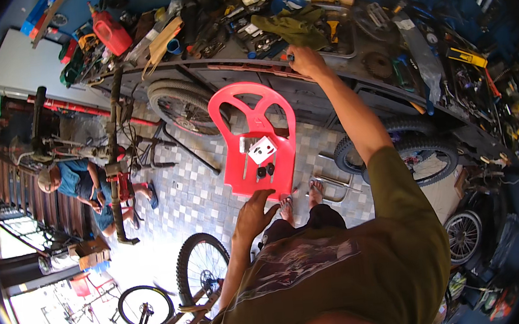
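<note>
My right hand (309,63) reaches out to the front edge of the cluttered workbench (358,68). Its fingers are closed, and a small dark end shows beside them; what it belongs to is hidden. Just beyond that hand lies a crumpled olive-green cloth (293,27). My left hand (254,219) hangs open and apart from things, thumb spread, near the red plastic chair (234,158). On the chair seat rest a white card-like piece (262,151), two small black parts (265,171) and a small silvery piece (245,144).
Bicycle wheels lean below the bench, one behind the chair (182,104) and others at right (425,158). A bicycle (202,267) stands at lower left. Another person (77,182) sits at left behind a stand's upright (113,113). A metal frame (332,186) lies by my feet.
</note>
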Motion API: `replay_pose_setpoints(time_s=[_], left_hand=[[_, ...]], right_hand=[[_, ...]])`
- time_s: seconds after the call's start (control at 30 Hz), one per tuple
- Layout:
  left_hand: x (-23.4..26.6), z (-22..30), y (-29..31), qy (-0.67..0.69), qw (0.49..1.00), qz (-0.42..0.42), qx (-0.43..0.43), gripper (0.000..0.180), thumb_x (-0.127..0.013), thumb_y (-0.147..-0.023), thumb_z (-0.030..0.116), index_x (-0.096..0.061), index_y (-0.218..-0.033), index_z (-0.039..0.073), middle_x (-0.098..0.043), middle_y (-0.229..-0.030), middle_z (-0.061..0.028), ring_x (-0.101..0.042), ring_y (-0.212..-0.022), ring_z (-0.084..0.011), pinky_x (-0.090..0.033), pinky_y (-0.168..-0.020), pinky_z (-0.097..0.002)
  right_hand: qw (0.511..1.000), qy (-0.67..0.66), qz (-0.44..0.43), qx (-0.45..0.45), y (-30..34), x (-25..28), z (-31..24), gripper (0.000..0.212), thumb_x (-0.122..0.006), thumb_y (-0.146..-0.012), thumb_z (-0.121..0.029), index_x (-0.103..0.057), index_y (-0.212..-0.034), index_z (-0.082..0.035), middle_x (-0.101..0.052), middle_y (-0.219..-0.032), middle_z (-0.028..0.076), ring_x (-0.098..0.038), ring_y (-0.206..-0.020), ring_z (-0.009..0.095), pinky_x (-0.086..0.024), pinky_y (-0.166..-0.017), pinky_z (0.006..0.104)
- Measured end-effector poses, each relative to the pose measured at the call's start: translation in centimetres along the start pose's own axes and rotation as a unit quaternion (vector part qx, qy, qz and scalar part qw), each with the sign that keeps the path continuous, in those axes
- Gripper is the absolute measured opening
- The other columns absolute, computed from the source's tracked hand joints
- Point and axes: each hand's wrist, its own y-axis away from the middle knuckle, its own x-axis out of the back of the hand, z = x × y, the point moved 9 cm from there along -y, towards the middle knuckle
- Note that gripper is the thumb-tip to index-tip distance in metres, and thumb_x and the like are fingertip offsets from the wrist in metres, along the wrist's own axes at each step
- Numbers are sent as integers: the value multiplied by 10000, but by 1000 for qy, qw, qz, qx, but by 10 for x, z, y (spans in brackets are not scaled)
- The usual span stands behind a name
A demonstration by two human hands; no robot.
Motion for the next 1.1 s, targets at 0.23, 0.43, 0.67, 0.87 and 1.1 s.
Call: replay_pose_setpoints(time_s=[0.23,0.43,0.67,0.87,1.1], left_hand=[[-19,-47,85,81,983,92,136,449,-792,-932,259,-661,-1330,99,-692,-1297,-189,-718,-1098,-404,-587,-901,-474],[-25,-108,183,73,956,174,224,256,-762,-945,171,-725,-1189,102,-721,-1181,-172,-723,-1027,-381,-572,-857,-479],[-48,-134,216,69,956,215,188,114,-802,-886,137,-743,-919,45,-708,-1044,-165,-695,-989,-387,-545,-840,-471],[-24,-131,184,89,948,233,198,252,-840,-889,218,-711,-856,4,-691,-894,-195,-689,-863,-424,-529,-748,-475],[-25,-137,162,81,928,253,260,253,-803,-921,287,-741,-958,45,-711,-992,-196,-691,-938,-428,-539,-784,-492]], right_hand=[[998,31,2,58,-55,-20,15,510,-851,-872,-313,-685,-1325,-148,-735,-1245,196,-694,-1183,372,-548,-994,467],[993,28,106,-34,-58,66,49,803,-653,-905,-752,-734,-1252,-32,-752,-1184,226,-708,-1158,384,-545,-982,446],[995,47,93,8,-26,129,-24,649,-664,-926,-642,-704,-1154,-36,-754,-1102,229,-692,-1127,439,-532,-964,504],[989,74,78,97,-35,104,-19,709,-764,-812,-65,-420,-1432,-49,-579,-1392,282,-594,-1289,444,-479,-1043,491],[964,264,23,-6,-22,18,25,690,-821,-822,-103,-495,-1430,-108,-537,-1374,225,-527,-1321,448,-479,-1074,552]])
